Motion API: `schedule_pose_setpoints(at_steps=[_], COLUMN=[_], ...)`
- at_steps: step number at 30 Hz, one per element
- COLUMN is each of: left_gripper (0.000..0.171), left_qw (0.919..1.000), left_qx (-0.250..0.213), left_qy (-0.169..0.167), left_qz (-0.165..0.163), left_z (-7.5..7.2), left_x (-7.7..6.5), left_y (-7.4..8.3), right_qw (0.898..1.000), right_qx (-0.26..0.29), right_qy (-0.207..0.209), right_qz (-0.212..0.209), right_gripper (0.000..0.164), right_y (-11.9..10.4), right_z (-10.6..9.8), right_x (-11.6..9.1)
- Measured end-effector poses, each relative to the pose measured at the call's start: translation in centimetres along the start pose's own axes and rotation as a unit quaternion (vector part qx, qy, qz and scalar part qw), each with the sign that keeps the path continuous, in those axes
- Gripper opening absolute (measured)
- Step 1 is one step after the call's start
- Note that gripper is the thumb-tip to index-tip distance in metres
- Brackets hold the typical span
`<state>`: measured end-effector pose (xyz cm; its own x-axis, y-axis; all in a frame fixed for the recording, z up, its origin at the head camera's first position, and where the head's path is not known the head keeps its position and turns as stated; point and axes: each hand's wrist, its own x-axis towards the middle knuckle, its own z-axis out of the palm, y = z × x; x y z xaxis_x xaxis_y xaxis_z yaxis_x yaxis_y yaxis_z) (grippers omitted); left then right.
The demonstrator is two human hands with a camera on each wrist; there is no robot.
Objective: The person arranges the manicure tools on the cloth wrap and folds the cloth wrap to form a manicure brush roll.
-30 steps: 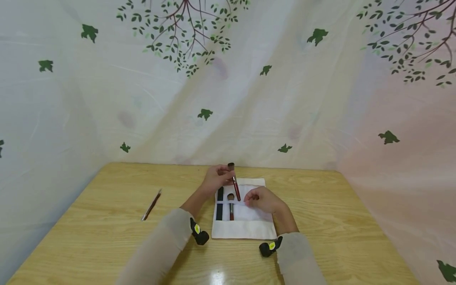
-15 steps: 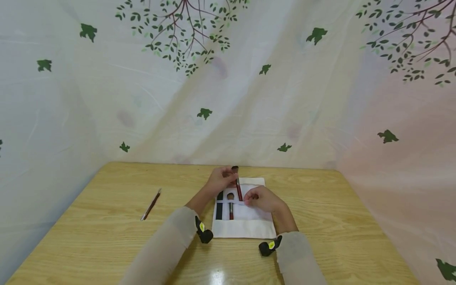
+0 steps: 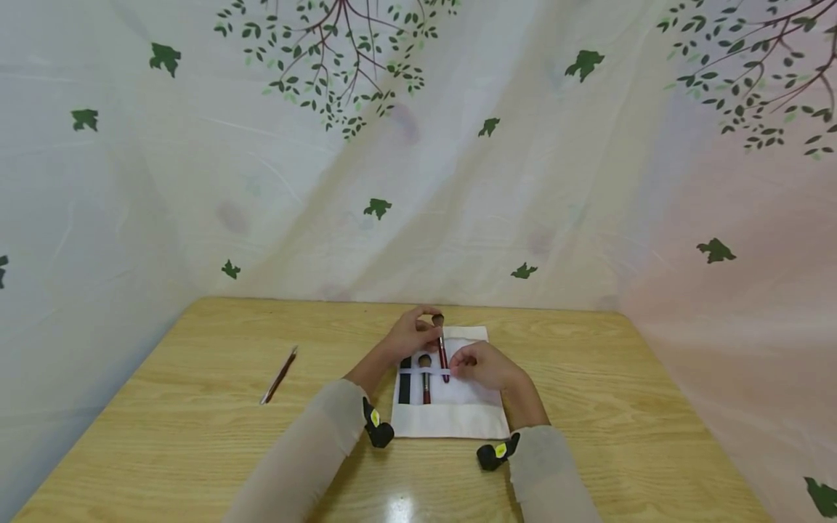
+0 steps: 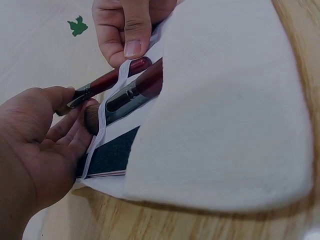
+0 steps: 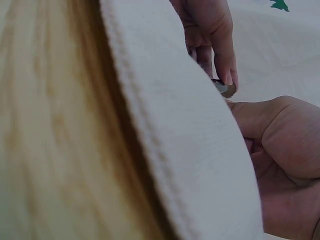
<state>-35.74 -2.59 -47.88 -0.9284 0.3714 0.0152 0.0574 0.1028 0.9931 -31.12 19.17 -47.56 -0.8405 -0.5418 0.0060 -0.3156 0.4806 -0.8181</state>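
My left hand [image 3: 412, 335] pinches a makeup brush [image 3: 443, 354] near its bristle end, bristles pointing away from me. In the left wrist view the red handle tip of this makeup brush [image 4: 107, 81] passes under a white elastic band [image 4: 101, 122]. My right hand [image 3: 482, 365] pinches the band beside the handle tip, thumb on top. Both hands are over a white cloth brush roll [image 3: 451, 421]. A second, thicker makeup brush [image 4: 125, 102] sits under the band, its handle end hidden in the front pocket. Left of it is a dark flat strip [image 4: 112, 155].
A slim dark-red brush or pencil-like stick [image 3: 279, 374] with a silvery end lies on the wooden table [image 3: 196, 443], left of the roll. A pale cloth backdrop [image 3: 445, 181] with printed leaves hangs behind the table's far edge.
My left hand has moved right and toward me, and the brush's handle tip has gone from above the band to beneath it. The right hand has stayed in place.
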Motion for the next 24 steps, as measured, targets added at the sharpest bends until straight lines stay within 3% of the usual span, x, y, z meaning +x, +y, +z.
schedule_pose_setpoints(at_steps=[7,14,18,24], left_gripper=[0.046,0.047,0.051,0.051], left_qw=[0.9984,0.9861,0.9851,0.9869], left_qx=[0.053,0.154,0.154,0.146], left_qy=[-0.016,-0.059,-0.073,-0.069], left_qz=[-0.009,0.02,0.016,0.01], left_z=[-0.09,-0.28,-0.37,-0.43], left_x=[0.07,0.36,0.22,0.03], left_y=[-0.07,-0.33,-0.19,-0.11], right_qw=[1.0,1.0,1.0,1.0], right_qx=[0.003,0.006,0.015,0.01], right_qy=[0.004,0.004,0.003,-0.001], right_qz=[-0.01,-0.001,0.005,0.009], right_gripper=[0.009,0.009,0.009,0.01], right_y=[-0.02,0.15,0.23,0.07], right_z=[0.01,-0.05,-0.12,-0.16], right_x=[0.01,0.05,0.08,0.2])
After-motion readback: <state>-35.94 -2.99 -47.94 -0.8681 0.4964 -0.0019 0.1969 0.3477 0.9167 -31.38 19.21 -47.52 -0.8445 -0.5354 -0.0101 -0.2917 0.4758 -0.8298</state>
